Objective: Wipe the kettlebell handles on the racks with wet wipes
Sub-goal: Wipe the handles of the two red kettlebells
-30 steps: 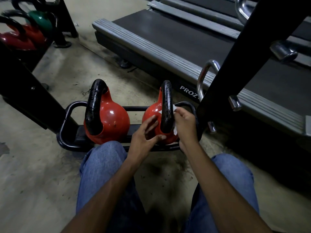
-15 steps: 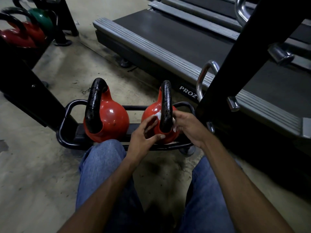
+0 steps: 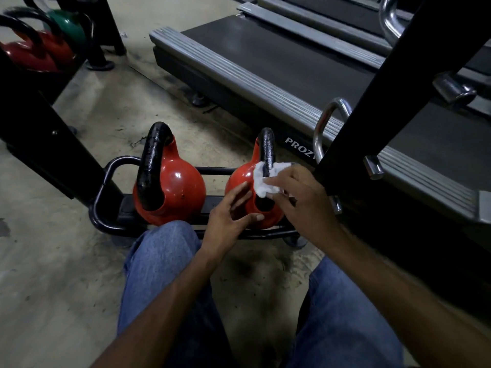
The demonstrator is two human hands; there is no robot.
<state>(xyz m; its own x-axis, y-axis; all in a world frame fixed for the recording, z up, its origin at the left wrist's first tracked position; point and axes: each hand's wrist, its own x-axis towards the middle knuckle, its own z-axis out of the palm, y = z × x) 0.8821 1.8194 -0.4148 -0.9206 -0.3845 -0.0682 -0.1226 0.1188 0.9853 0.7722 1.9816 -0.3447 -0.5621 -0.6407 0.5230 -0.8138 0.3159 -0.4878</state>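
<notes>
Because the right kettlebell (image 3: 239,179) looks like solid metal, I judge it heavy and rigid. It should not shift under wiping pressure, so no lift is needed. Its handle (image 3: 266,150) is black, glossy and arched, and the sheen suggests a slick surface. The surest hold would be at the top of the arch, but for wiping, contact belongs along the near leg. The body is smooth red and sits on the low black rack (image 3: 106,176), just in front of the knees.

The wet wipe (image 3: 261,184) is white, crumpled, soft and light. I expect it to bunch, so it should be wrapped round the bar. The right hand (image 3: 300,192) pinches the wipe with curled fingers against the lower part of the handle. The left hand (image 3: 228,216) is spread with fairly straight fingers, rests on the red body and grips nothing.

A second red kettlebell (image 3: 175,189) stands on the same rack to the left, apart from the first. A treadmill (image 3: 265,62) lies beyond. More kettlebells (image 3: 34,54) sit at upper left.
</notes>
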